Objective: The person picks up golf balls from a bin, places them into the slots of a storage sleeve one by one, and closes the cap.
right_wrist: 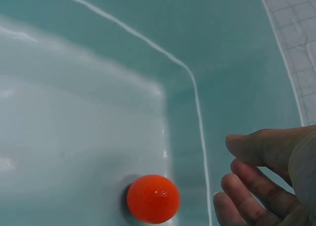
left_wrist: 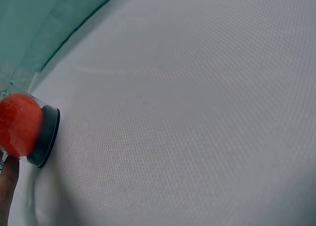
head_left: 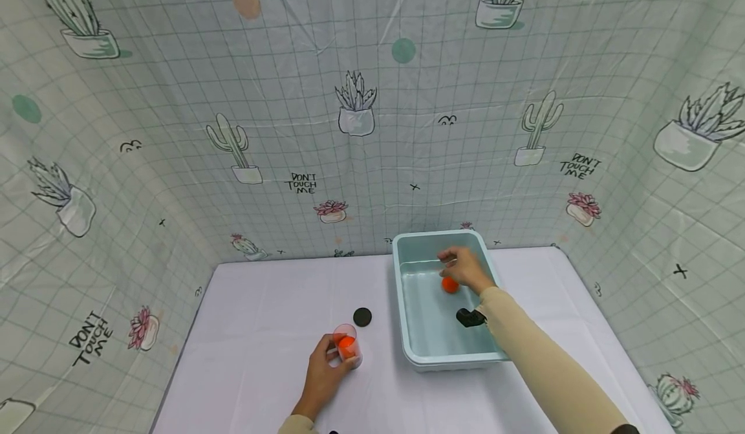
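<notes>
Left of the tub [head_left: 454, 361], the left hand [head_left: 323, 374] holds a clear container [head_left: 345, 329], grip curled around its wall; an orange ball [head_left: 347, 348] is inside. A black disc [head_left: 362, 317] lies on the bench [head_left: 262, 330], near the tub's left side. Within the tub, the right hand [head_left: 465, 270] is positioned above a second orange ball [right_wrist: 153, 199] on the tub floor; its grip is parted, holding nothing.

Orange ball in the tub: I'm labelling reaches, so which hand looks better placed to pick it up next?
Probably the right hand: it is over the tub, near the orange ball, and holds nothing. The left hand is outside the tub, gripping a clear container.
</notes>
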Tool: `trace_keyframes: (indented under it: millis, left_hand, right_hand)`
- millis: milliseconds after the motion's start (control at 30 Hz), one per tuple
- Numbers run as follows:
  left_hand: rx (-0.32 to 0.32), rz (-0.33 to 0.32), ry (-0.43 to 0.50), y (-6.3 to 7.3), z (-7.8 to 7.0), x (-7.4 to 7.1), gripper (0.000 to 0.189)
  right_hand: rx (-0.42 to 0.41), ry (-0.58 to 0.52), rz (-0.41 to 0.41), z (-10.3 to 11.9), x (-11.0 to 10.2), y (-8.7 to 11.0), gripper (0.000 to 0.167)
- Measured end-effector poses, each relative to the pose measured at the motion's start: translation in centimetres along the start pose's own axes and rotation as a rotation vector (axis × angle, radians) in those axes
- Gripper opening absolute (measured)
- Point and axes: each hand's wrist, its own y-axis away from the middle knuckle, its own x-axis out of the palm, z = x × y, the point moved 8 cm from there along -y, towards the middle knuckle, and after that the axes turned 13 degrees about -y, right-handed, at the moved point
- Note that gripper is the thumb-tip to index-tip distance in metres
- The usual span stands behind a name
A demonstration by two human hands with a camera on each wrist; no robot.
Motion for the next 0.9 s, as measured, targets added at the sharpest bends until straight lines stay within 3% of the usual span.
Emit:
trace_keyframes:
  millis: [300,900]
  left_hand:
    - [0.01,-0.011,0.007,-0.2,0.3,0.1,0.048]
    - [-0.009,0.008,-0.035,-0.1,0.1,0.1,0.048]
  right_hand:
    - [0.068,0.033,0.0,-1.5,0.4,0.1,0.04]
    - [0.073,0.166,-0.03,-3.4,1.0,-0.2,0.043]
